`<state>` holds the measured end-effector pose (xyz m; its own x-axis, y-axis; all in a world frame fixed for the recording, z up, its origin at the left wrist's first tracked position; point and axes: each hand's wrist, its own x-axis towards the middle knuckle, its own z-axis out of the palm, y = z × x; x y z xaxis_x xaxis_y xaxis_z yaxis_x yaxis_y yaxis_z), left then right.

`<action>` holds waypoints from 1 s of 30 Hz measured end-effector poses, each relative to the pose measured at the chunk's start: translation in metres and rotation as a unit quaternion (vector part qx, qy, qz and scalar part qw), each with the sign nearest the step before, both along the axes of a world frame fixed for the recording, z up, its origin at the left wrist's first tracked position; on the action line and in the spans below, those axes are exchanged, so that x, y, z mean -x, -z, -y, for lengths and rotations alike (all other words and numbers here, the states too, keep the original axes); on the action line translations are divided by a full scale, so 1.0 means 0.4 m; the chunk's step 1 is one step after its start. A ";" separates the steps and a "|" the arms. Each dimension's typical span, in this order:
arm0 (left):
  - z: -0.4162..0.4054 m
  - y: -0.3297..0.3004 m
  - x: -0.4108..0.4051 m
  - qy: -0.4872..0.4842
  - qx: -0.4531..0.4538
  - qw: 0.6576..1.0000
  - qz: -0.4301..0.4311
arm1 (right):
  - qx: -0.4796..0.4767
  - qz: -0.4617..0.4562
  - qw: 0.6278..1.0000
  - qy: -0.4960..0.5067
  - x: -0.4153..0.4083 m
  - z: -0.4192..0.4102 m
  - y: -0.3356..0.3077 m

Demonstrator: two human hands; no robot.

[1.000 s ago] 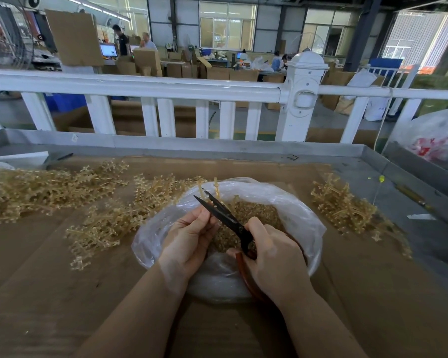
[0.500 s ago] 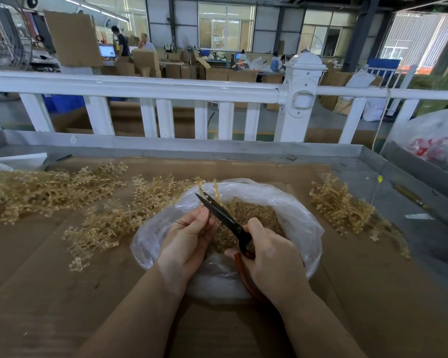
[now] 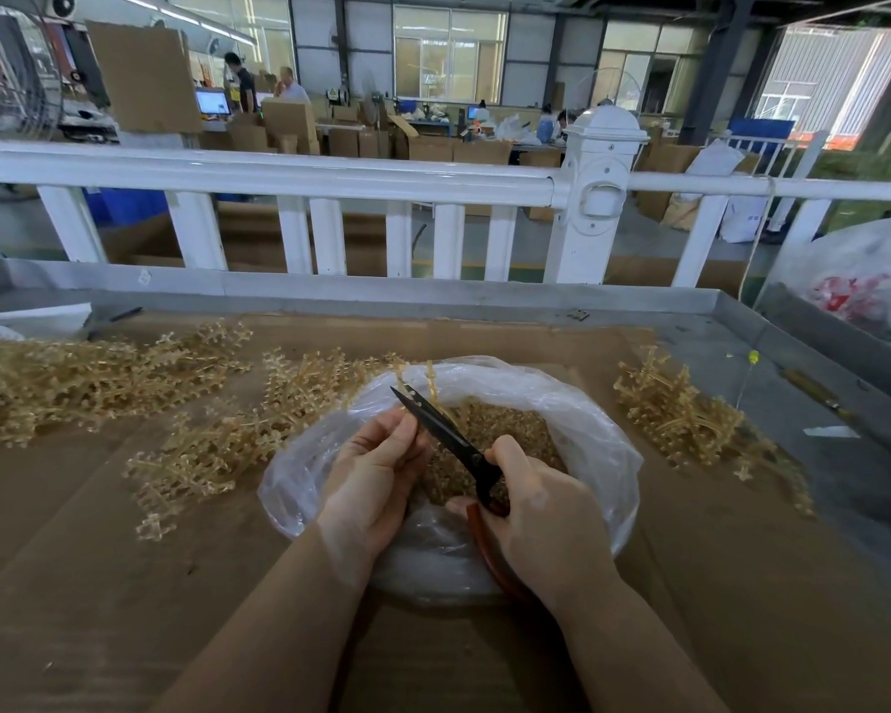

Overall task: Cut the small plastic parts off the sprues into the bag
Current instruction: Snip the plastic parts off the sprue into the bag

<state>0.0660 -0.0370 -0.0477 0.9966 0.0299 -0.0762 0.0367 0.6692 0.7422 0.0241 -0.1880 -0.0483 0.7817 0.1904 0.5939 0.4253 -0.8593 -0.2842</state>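
A clear plastic bag (image 3: 595, 434) lies open in the middle of the table, holding a heap of small amber parts (image 3: 489, 429). Over it my left hand (image 3: 374, 470) pinches a thin amber sprue (image 3: 431, 385) that sticks up past the bag's far rim. My right hand (image 3: 541, 512) grips black scissors (image 3: 443, 432) with red-brown handles. The blades point up and left and look nearly closed beside the sprue.
Amber sprues with parts lie in piles at the left (image 3: 88, 373) and centre left (image 3: 237, 434). Another sprue pile (image 3: 685, 419) sits to the right. Brown cardboard (image 3: 99, 584) covers the metal table. A white railing (image 3: 299, 180) runs behind it.
The scissor blades, spread apart one second ago, have closed to nearly together next to the sprue. Both hands stay over the bag.
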 end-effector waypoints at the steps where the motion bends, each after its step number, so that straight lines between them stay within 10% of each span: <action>1: 0.001 0.001 -0.001 0.000 -0.009 1.000 0.002 | -0.001 -0.001 1.000 0.000 0.000 0.001 0.001; 30: -0.009 0.006 -0.003 0.053 -0.026 0.998 0.002 | -0.027 -0.006 0.999 -0.017 -0.002 -0.001 0.002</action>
